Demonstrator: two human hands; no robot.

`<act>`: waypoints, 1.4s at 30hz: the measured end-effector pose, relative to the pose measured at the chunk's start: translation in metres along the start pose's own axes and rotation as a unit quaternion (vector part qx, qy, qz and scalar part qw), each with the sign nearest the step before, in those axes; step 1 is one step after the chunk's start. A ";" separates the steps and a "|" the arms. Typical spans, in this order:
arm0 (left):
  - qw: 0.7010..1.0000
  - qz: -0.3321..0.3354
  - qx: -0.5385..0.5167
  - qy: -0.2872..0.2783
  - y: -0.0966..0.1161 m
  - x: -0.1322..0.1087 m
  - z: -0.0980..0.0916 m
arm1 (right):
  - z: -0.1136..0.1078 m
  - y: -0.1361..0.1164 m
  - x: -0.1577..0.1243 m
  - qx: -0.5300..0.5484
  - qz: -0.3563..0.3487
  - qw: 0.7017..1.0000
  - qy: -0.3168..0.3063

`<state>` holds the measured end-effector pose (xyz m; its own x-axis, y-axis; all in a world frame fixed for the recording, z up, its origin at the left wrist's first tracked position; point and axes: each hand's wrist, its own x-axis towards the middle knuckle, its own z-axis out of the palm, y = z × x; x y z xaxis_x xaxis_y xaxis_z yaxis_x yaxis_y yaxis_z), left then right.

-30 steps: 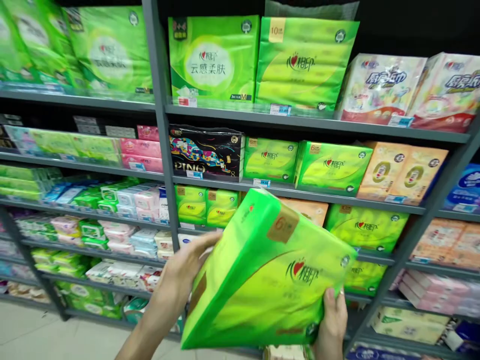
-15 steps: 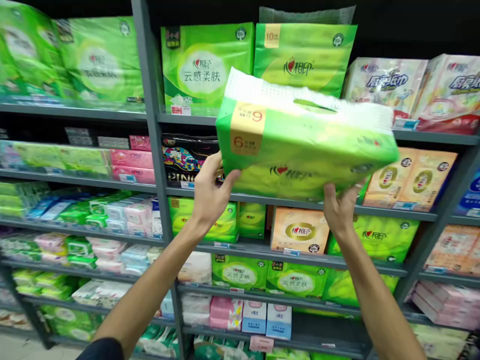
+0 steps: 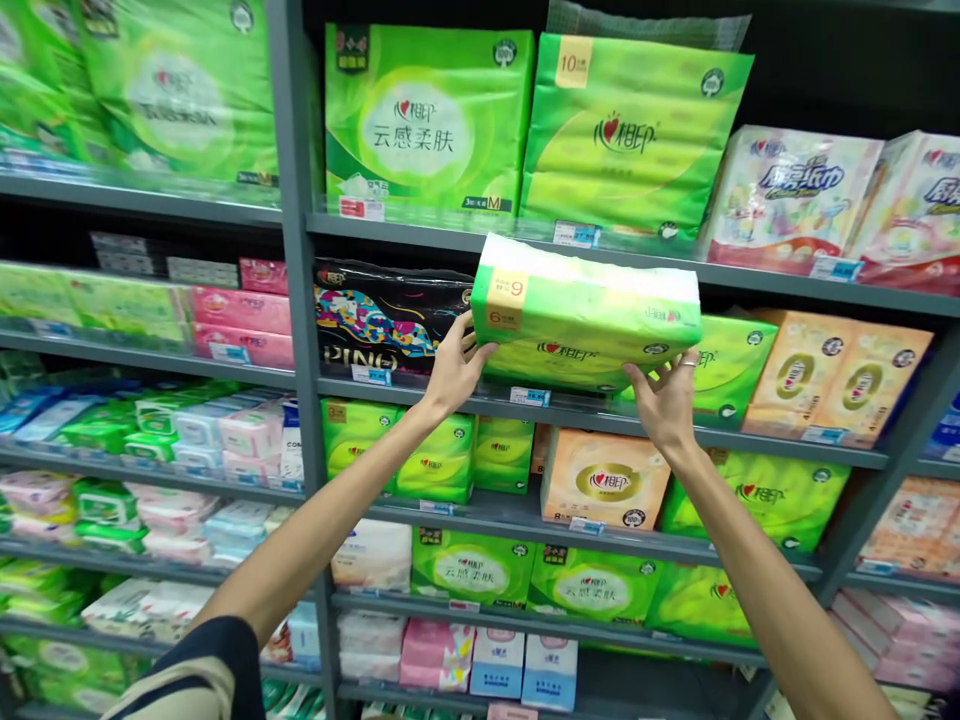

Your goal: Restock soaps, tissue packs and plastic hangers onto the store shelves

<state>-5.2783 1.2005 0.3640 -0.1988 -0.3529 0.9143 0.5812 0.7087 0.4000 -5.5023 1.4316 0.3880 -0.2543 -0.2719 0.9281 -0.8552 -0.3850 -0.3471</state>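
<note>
One dark grey shelving rack (image 3: 301, 300) across the whole view, loaded with paper packs in rows. On the top shelf (image 3: 465, 240) of the middle bay, two big green packs (image 3: 424, 130) side by side, then two white-and-red packs (image 3: 795, 195) farther right. One level lower, one held green pack (image 3: 585, 325), with a white side facing up, at the front of the second shelf (image 3: 577, 412), between one black pack (image 3: 386, 320) on its left and one green neighbour pack (image 3: 739, 370) on its right, partly covering both. Cannot tell contact or gap between its underside and the second shelf. Farther right, orange packaging (image 3: 836, 380) with two gold ovals. Below, one orange-and-white pack (image 3: 607, 475). Two hands, both grasping the same pack: left hand (image 3: 454, 368) around its left end, thumb on the front; right hand (image 3: 666, 398) at its lower right corner, thumb at the lower front edge. Near the bottom, two blue-and-white packs (image 3: 497, 660) side by side. Along the second shelf's lip, three price tags (image 3: 530, 397) in view. On a finger of the right hand, one ring (image 3: 688, 363).
</note>
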 end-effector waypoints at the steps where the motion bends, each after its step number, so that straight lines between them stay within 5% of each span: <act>1: 1.000 -0.001 0.003 0.000 -0.002 0.001 -0.001 | 0.002 0.001 0.001 -0.001 -0.004 1.000 -0.002; 12: 0.982 0.008 0.189 0.028 -0.022 -0.004 -0.008 | 0.016 0.020 0.005 -0.089 -0.025 0.996 -0.016; 17: 0.945 0.018 0.326 0.035 -0.036 -0.002 -0.004 | 0.020 0.026 0.009 -0.250 -0.050 0.967 0.005; 21: 0.909 0.094 0.402 0.062 -0.031 0.005 0.003 | 0.021 0.021 0.019 -0.347 -0.122 0.930 0.016; 24: 0.868 0.165 0.469 -0.014 -0.026 0.017 0.003 | 0.019 0.016 0.037 -0.422 -0.192 0.883 -0.071; 27: 0.851 0.171 0.484 -0.106 -0.027 0.033 -0.001 | 0.019 0.018 0.060 -0.434 -0.201 0.866 -0.143; 35: 0.864 0.148 0.459 -0.145 -0.024 0.069 0.001 | 0.030 0.022 0.101 -0.430 -0.201 0.866 -0.157; 39: 0.873 0.187 0.426 -0.145 -0.009 0.058 0.004 | 0.032 0.005 0.082 -0.397 -0.208 0.887 -0.116; 42: 0.865 0.130 0.448 -0.187 -0.010 0.025 0.011 | 0.043 0.004 0.040 -0.353 -0.154 0.910 -0.152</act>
<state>-5.2981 1.1914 0.3837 -0.4911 -0.0063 0.8711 -0.1662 0.9823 -0.0866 -5.4963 1.3808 0.4183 0.0914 -0.5191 0.8498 -0.9693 0.1491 0.1953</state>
